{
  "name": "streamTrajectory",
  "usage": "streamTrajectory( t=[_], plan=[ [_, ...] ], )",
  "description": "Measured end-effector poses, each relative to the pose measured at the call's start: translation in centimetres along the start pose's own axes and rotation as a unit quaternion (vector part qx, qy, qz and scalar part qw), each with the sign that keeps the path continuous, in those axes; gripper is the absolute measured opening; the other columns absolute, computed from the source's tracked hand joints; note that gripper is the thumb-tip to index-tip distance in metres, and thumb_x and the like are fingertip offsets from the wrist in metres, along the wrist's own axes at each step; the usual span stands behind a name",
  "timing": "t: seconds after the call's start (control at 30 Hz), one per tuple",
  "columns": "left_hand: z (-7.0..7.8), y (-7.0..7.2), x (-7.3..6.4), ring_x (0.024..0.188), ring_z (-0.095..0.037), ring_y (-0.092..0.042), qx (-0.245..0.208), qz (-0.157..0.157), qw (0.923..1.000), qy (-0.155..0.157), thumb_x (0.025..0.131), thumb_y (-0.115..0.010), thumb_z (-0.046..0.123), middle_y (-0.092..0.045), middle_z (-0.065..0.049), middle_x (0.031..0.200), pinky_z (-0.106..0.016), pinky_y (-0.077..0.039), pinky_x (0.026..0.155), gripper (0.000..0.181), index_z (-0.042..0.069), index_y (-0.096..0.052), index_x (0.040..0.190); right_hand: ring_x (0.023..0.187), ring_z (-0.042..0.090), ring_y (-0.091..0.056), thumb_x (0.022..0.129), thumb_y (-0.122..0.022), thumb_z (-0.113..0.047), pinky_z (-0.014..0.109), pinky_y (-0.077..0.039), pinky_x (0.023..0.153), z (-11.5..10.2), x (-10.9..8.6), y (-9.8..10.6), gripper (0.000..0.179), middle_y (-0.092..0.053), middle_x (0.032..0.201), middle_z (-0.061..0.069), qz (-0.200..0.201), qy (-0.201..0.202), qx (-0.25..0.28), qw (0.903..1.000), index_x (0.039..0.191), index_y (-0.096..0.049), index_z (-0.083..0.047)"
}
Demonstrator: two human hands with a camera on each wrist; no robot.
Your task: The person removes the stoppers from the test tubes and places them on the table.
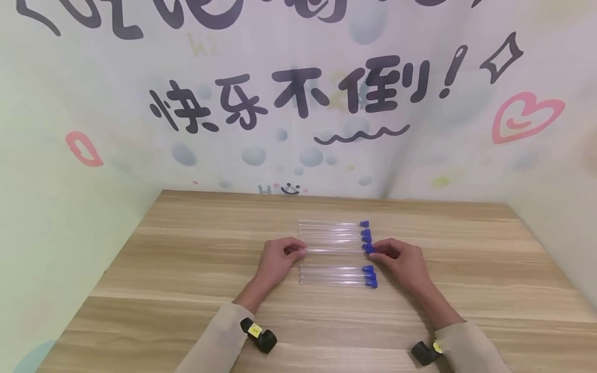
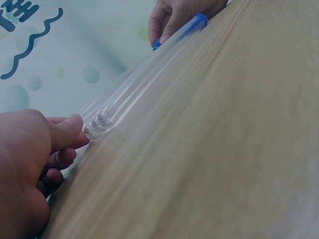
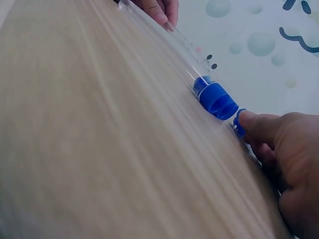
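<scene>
Slender transparent blue-capped tube point(image 1: 333, 251) was pinched endwise by left hand point(image 1: 279, 258) and right hand point(image 1: 404, 261), not yet released; matching row point(image 1: 331, 232) was aligned beyond grip, three capped tubes point(image 1: 333, 276) left separate nearer side.

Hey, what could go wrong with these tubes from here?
The left hand and right hand hold one tube only at its ends, so it might slip. Its blue cap sits close to other caps, so moving it could knock a neighbour. The three nearer tubes look round and lie on the wooden table without a rack, so a bump may roll them.
</scene>
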State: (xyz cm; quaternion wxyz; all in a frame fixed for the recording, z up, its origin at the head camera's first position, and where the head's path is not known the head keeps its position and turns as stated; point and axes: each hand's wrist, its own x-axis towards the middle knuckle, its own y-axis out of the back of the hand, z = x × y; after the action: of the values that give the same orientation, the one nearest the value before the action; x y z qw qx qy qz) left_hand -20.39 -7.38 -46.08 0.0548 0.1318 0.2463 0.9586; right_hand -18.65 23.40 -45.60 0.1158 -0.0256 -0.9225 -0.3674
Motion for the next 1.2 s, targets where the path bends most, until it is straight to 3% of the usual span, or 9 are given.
streamTrajectory(
  t=[0.37,0.77,1.2],
  plan=[
    [0.03,0.00,0.16,0.071,-0.013,-0.056,-0.008,0.004,0.9999,0.008,0.083,-0.075,0.013,-0.065,0.008,0.078,-0.028,-0.048,0.065,0.011,0.013,-0.075,0.094,0.070,0.014,-0.057,0.078,-0.080,-0.021,0.023,-0.045,0.061,-0.07,0.21,0.09,0.020,-0.068,0.082,-0.003,-0.009,0.006,-0.008,0.9999,0.095,-0.073,-0.012],
    [-0.17,0.02,0.18,0.070,-0.013,-0.049,0.014,0.014,0.9998,-0.009,0.079,-0.079,0.017,-0.054,0.006,0.077,-0.024,-0.042,0.059,0.013,0.014,-0.075,0.091,0.069,0.014,-0.055,0.078,-0.080,-0.019,0.023,-0.044,0.059,0.19,0.06,-0.09,0.020,-0.065,0.081,-0.003,-0.013,0.007,-0.001,0.9999,0.095,-0.072,-0.012],
    [0.20,0.10,0.24,0.064,-0.011,-0.047,0.020,0.019,0.9994,-0.020,0.078,-0.079,0.011,-0.054,0.004,0.072,-0.023,-0.040,0.055,0.013,0.008,-0.074,0.090,0.067,0.014,-0.055,0.079,-0.080,-0.018,0.023,-0.045,0.058,0.26,0.16,-0.03,0.020,-0.065,0.078,-0.004,-0.014,0.013,0.007,0.9998,0.096,-0.071,-0.012]
  ],
)
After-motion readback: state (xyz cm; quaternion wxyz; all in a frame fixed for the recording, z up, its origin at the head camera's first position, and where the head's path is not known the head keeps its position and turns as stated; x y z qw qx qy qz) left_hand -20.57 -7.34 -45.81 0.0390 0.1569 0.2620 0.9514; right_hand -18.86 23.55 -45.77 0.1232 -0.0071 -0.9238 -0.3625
